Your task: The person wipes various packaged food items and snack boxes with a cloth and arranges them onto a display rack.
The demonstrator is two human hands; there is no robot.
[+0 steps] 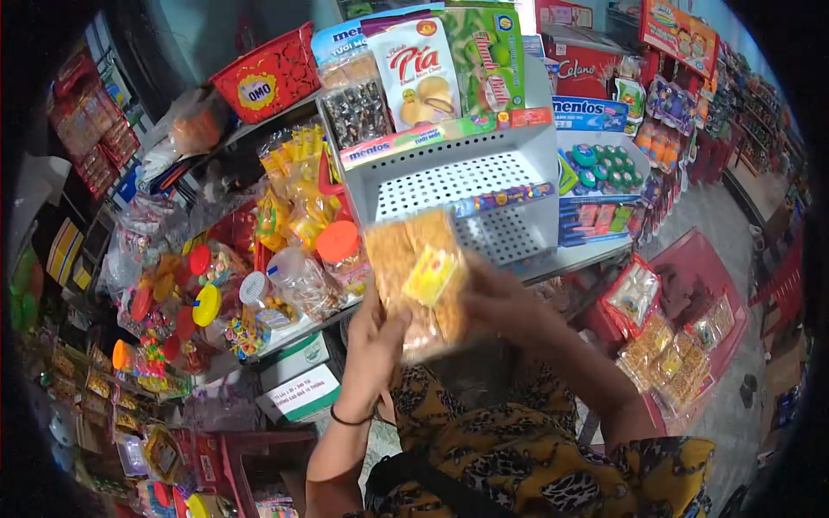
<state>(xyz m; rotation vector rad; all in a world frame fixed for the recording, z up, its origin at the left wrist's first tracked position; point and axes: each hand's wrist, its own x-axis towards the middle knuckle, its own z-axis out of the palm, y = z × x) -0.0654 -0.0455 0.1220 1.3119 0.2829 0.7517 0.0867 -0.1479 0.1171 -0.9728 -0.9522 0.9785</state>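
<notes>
I hold a clear plastic pack of golden-brown snacks (390,250) with a yellow label in front of my body. My left hand (380,332) grips its lower left edge, thumb on the front. Along the right edge, my right hand (496,298) is closed on the same pack, its fingers partly hidden and blurred. Just behind the pack stands a white perforated display rack (449,183). The rack's top tier carries a white Pía bag (421,73) and a green bag (485,65).
Jars with coloured lids, such as a red-lidded jar (338,250), crowd the counter at left. A pink bin (721,298) on the right holds several similar snack packs (682,380). A Mentos box (590,115) and green-capped containers (609,160) sit right of the rack.
</notes>
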